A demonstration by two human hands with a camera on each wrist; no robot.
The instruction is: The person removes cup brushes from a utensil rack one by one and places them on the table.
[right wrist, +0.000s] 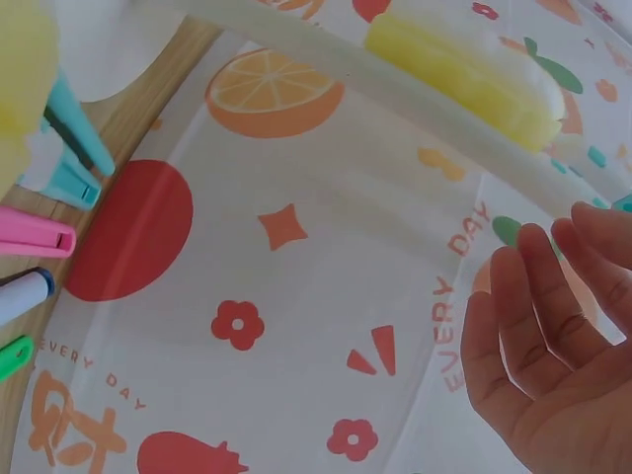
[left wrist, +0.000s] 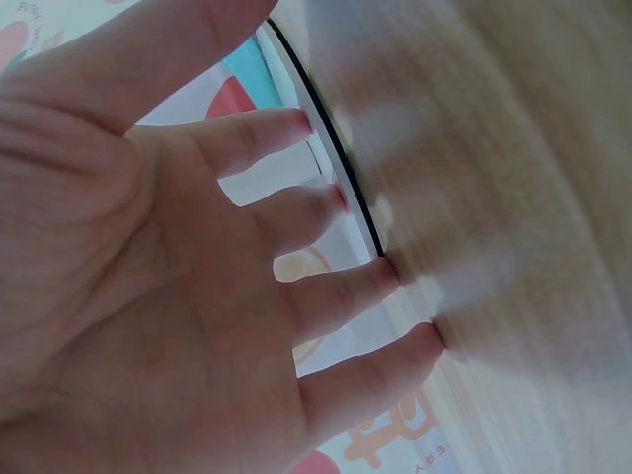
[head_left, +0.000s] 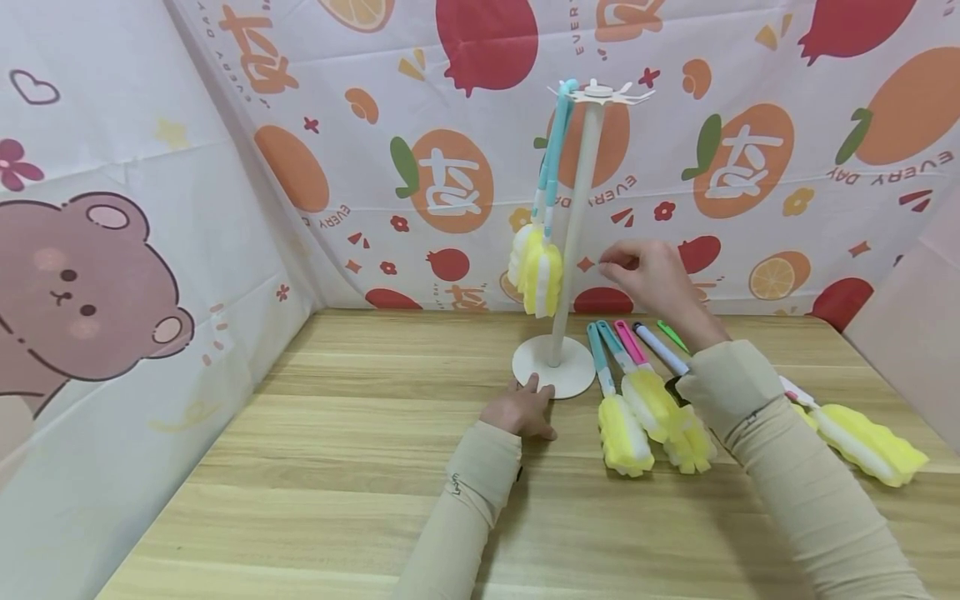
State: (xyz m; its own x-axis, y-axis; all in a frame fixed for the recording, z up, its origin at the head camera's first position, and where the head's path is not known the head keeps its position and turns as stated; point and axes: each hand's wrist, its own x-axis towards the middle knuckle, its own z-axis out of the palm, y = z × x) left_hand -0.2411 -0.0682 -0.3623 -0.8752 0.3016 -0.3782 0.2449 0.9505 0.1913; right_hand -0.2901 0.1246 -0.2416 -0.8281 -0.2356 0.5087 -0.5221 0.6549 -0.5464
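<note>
My left hand [head_left: 521, 410] rests at the front edge of the white stand's round base [head_left: 534, 358], its fingers spread. The left wrist view shows its fingertips [left wrist: 341, 197] at the base's rim and on the tabletop. A white pole [head_left: 576, 225] rises from the base to a ring of hooks [head_left: 597, 92]. Two sponge bottle brushes [head_left: 542, 271] with teal handles hang on its left side, yellow-and-white heads down. To the right of the pole, my right hand [head_left: 651, 271] is in the air, fingers loosely bent and holding nothing.
Right of the base lie several more sponge brushes [head_left: 626, 437] with teal, pink, dark-tipped and green handles, partly overlapping. Another brush [head_left: 870, 442] lies farther right, partly behind my right sleeve. Printed cloth [head_left: 337, 267] walls in the wooden table [head_left: 360, 400] at the back and sides.
</note>
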